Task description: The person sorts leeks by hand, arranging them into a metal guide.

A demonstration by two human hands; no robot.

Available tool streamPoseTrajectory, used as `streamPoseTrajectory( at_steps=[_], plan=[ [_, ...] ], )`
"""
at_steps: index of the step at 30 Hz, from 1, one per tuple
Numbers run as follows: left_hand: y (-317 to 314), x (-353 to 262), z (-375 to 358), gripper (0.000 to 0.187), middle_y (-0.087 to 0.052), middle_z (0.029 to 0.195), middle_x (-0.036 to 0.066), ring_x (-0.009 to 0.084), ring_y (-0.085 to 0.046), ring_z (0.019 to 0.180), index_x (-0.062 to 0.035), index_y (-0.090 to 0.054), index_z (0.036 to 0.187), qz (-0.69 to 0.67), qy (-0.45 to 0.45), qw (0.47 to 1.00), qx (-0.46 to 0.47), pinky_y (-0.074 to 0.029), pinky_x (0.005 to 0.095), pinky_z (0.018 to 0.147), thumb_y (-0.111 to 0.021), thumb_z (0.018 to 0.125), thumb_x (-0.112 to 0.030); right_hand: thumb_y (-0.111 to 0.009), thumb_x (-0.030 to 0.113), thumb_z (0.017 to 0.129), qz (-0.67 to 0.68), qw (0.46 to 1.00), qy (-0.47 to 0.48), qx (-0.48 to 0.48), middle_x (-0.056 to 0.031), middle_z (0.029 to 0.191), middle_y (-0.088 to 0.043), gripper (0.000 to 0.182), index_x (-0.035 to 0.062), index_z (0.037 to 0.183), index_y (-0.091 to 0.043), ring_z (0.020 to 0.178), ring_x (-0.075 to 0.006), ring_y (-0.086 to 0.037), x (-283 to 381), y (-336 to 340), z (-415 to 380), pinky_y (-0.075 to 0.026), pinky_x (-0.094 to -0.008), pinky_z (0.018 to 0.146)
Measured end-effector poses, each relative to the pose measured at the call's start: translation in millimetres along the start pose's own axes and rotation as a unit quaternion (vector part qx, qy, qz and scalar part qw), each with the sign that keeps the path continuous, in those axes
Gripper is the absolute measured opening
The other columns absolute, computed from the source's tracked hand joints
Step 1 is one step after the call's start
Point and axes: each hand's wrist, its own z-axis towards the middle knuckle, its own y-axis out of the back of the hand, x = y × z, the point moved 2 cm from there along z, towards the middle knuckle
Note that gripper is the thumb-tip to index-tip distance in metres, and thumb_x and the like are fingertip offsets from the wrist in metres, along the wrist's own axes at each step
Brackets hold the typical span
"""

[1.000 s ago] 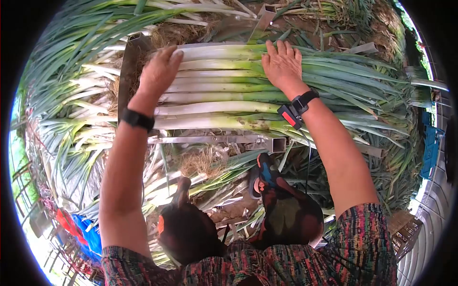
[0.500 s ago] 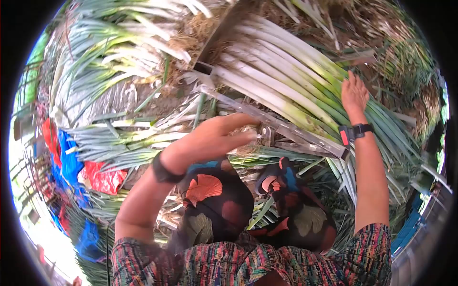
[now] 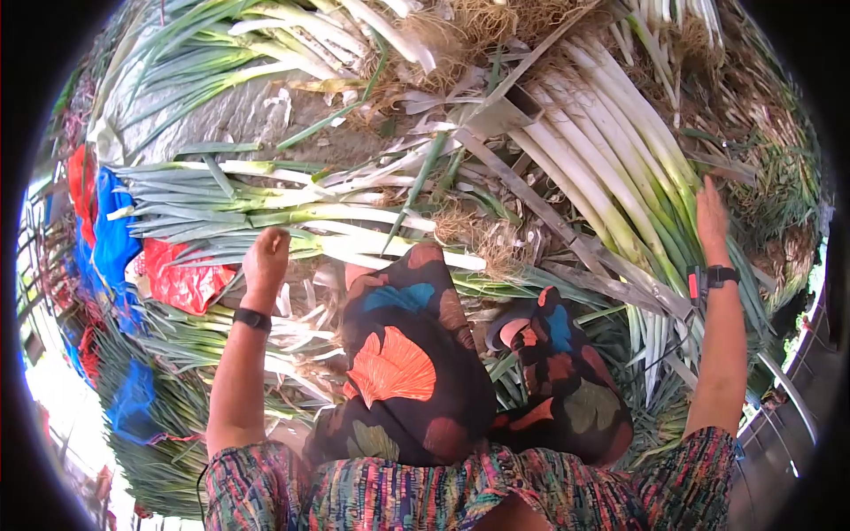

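Observation:
My left hand (image 3: 266,257) has its fingers curled together over the green part of the leeks (image 3: 354,212) lying at the left; what they hold, if anything, is hidden. On the right, my right hand (image 3: 712,217) rests with straight fingers against the outer side of a leek bundle (image 3: 620,168). This bundle lies in a metal frame (image 3: 522,190), with its white stems and roots toward the top and its green leaves toward the lower right.
More leeks (image 3: 292,40) lie at the upper left. Red plastic (image 3: 181,274) and blue plastic (image 3: 113,226) are at the far left. My knees in patterned trousers (image 3: 416,380) are below the frame. Loose leaves and roots cover the ground.
My left hand has moved left and away from the frame's edge to the leeks at the left. My right hand stays at the bundle. The view has shifted, so the frame appears further right.

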Motion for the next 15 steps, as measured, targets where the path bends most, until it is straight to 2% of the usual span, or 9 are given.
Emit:
streamPoseTrajectory(
  at_steps=[3,6,7,10,11,14,15],
  plan=[
    [-9.5,-10.5,37.9,0.03,-0.066,0.112,0.011,0.0321,-0.062,0.106,-0.0145,-0.065,0.11,0.06,-0.115,0.992,0.002,-0.048,0.0427,0.086,-0.071,0.082,-0.021,-0.033,0.044,0.103,0.09,0.995,-0.012,-0.032,-0.0157,0.151,-0.041,0.056,0.0135,0.15,-0.036,0.139,-0.035,-0.037,0.7,31.6,-13.6,-0.028,-0.0424,0.114],
    [-19.4,-27.9,57.2,0.055,-0.058,0.128,0.007,0.0266,-0.053,0.122,-0.0165,-0.057,0.123,0.202,-0.254,0.945,0.053,-0.041,0.0446,0.099,-0.079,0.074,-0.025,-0.038,0.036,0.104,0.167,0.984,-0.039,-0.051,-0.0177,0.15,-0.041,0.054,0.0094,0.151,-0.035,0.139,-0.0316,-0.038,16.6,75.2,-65.0,-0.028,-0.0391,0.114],
    [-24.3,-31.8,59.4,0.073,-0.054,0.131,0.005,0.0259,-0.049,0.126,-0.0171,-0.05,0.131,0.249,-0.247,0.933,0.082,-0.037,0.0486,0.103,-0.084,0.067,-0.029,-0.039,0.034,0.104,0.192,0.978,-0.048,-0.06,-0.0183,0.15,-0.041,0.054,0.0081,0.151,-0.034,0.139,-0.0304,-0.038,24.7,90.7,-85.0,-0.028,-0.038,0.114],
    [-42.0,-25.1,82.8,0.08,-0.055,0.127,0.006,0.0265,-0.051,0.124,-0.0157,-0.048,0.132,0.295,-0.208,0.926,0.111,-0.038,0.0474,0.104,-0.086,0.064,-0.031,-0.042,0.029,0.104,0.241,0.964,-0.083,-0.078,-0.0195,0.149,-0.042,0.053,0.0054,0.151,-0.033,0.139,-0.0277,-0.04,34.2,120.5,-147.6,-0.029,-0.0358,0.114],
    [-33.6,-35.7,85.6,0.073,-0.057,0.123,0.008,0.0276,-0.053,0.12,-0.0126,-0.051,0.126,0.295,-0.235,0.918,0.12,-0.04,0.047,0.101,-0.085,0.064,-0.031,-0.043,0.028,0.104,0.24,0.963,-0.096,-0.082,-0.0193,0.149,-0.042,0.053,0.0055,0.151,-0.033,0.138,-0.0272,-0.04,34.8,126.5,-165.7,-0.029,-0.0359,0.114],
    [-30.3,-33.6,102.9,0.057,-0.057,0.12,0.011,0.0308,-0.054,0.117,-0.0111,-0.054,0.116,0.281,-0.268,0.9,0.197,-0.043,0.0461,0.098,-0.08,0.068,-0.028,-0.045,0.029,0.104,0.242,0.959,-0.124,-0.082,-0.0181,0.148,-0.043,0.053,0.0051,0.15,-0.034,0.136,-0.0266,-0.043,22.1,131.6,-206.2,-0.03,-0.0367,0.113],
    [-21.2,-32.0,101.8,0.043,-0.062,0.106,0.014,0.035,-0.06,0.105,-0.0091,-0.056,0.108,0.232,-0.328,0.903,0.154,-0.048,0.047,0.087,-0.074,0.071,-0.024,-0.045,0.029,0.104,0.239,0.959,-0.13,-0.078,-0.0179,0.148,-0.044,0.053,0.005,0.15,-0.034,0.135,-0.0266,-0.043,23.8,133.5,-216.7,-0.03,-0.0368,0.113]
  ],
)
